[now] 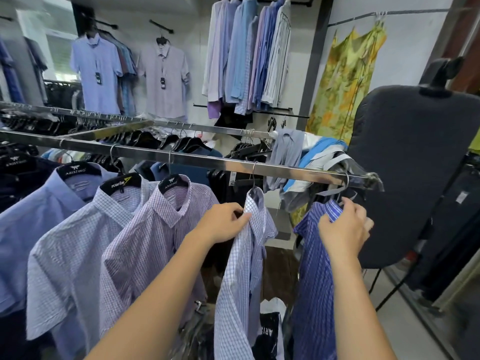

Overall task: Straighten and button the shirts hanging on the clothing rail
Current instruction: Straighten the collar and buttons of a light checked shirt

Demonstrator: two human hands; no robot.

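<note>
**Shirts on the Near Rail: Both Hands Engaged at the Collars**

A chrome clothing rail is seen running across the view from left to right, with five shirts hung along it. Three are carried on black branded hangers at the left: a plain light blue shirt, a pale blue checked shirt and a purple checked shirt, overlapped one behind the next. Two more are hung on metal hooks further right, apart from the others and from each other.

The white-and-blue checked shirt is held by the left hand; its front edge just below the collar is pinched between thumb and curled fingers. The shirt is turned side-on, so its button line cannot be read.

The blue striped shirt is hung near the rail's right end. Its collar is gripped by the right hand, thumb on the near side and fingers wrapped behind the fabric (the fingertips are hidden).

A heap of loose garments is draped over the far rail's end. A dark padded ironing board is stood upright at the right. Long-sleeved shirts and a yellow floral garment are hung against the back wall
</note>
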